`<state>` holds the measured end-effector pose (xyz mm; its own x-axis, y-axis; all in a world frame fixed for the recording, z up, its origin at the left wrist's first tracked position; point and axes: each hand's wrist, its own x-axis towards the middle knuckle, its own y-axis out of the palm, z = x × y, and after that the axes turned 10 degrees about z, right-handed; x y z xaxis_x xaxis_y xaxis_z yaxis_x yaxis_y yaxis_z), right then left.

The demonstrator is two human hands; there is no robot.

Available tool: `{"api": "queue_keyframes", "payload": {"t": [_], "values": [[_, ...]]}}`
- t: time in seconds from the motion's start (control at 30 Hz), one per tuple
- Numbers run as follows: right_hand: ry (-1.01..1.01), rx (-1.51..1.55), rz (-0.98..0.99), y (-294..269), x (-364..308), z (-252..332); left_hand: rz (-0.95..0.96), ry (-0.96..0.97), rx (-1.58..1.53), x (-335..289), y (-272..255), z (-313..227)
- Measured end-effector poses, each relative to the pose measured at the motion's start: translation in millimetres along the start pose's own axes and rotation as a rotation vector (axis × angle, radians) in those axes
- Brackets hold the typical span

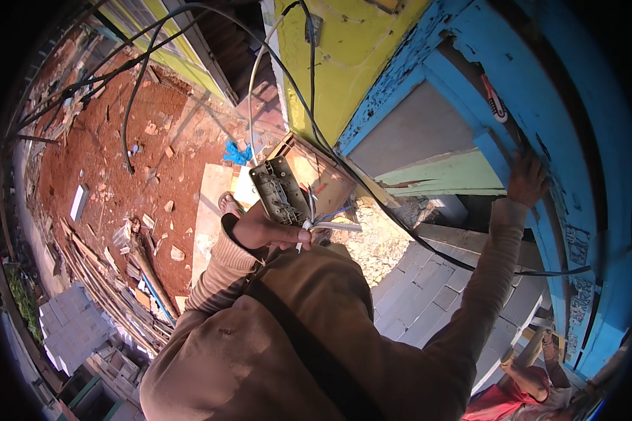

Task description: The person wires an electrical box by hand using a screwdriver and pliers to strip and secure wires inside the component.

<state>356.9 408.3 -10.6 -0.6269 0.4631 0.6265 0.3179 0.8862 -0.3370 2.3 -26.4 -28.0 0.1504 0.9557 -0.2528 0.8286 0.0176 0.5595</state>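
My left hand [263,231] is closed, thumb and fingers pinching a bunch of electrical wires [337,226]. White, grey and blue strands stick out to the right of the thumb. Just above this hand is an open grey electrical box [282,189] with metal parts inside; whether my hidden fingers also support it, I cannot tell. My right hand [528,179], arm outstretched, lies against a blue wooden frame [541,119], fingers reaching up along its ledge. A red-and-white hand tool [494,98] rests on that ledge, a little beyond the fingertips.
Black cables [309,116] sag across the view, passing close to the box. A yellow wall [351,56] stands ahead. Rubble and a pile of wooden poles [109,288] lie on red soil at left. Grey blocks [421,277] are below at right. Another person [519,389] in red is at lower right.
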Motion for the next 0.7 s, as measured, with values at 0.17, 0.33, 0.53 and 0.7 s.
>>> {"api": "queue_keyframes", "payload": {"t": [0.17,0.33,0.53,0.7], "values": [[0.047,0.059,-0.04,3,-5,0,-0.026,0.005,0.009,-1,1,-3],[0.107,0.049,0.013,3,-10,7,-0.029,0.052,-0.004,-1,0,-6],[0.208,0.195,0.104,12,-19,-2,-0.027,0.066,0.007,0,-5,-2],[0.524,1.274,0.033,-121,-23,58,-0.08,0.136,-0.049,4,1,1]]}}
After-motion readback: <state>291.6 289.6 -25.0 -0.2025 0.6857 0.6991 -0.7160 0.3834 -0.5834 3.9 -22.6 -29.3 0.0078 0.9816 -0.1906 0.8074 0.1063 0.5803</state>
